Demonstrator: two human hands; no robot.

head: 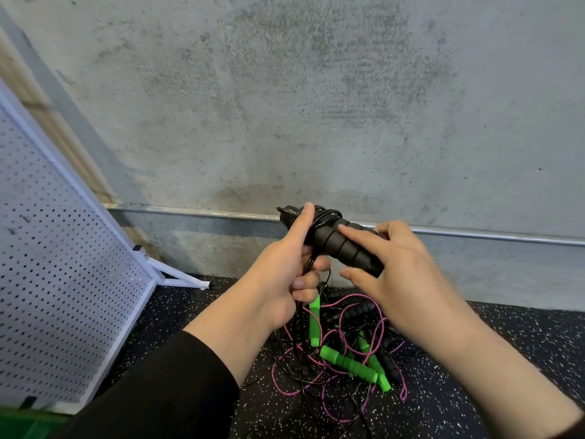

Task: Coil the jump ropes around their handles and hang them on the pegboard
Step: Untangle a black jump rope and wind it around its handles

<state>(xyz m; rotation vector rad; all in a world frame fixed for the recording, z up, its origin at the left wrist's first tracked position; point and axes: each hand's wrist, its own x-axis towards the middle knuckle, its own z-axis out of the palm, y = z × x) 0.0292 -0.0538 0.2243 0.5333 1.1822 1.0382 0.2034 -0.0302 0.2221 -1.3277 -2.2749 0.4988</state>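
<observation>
our left hand [278, 280] has its fingers clamped around the thin black cord [297, 331] with the thumb pressed along the top of the pair of ribbed black foam handles [343, 245], while our right hand [389, 274] cups the handles' lower end, forefinger laid straight on the foam and the other fingers loosely curled round it. the handles sit in the air in front of the grey concrete wall [285, 90], with a few turns of cord already bunched near their top and the rest trailing down to the floor. the risk we see is that the trailing cord runs straight into the tangled heap of pink braided rope [335, 384], bright green ribbed handles [348, 364] and more black handles on the speckled black rubber floor [474, 391]; winding on could drag that heap up or snag. the existing turns look loose and could slip off if the thumb lifts. the white perforated pegboard [57, 264] leans on its stand well off to the left, and we cannot make out any hooks on it. a metal pipe [490, 236] runs along the wall behind the hands.
</observation>
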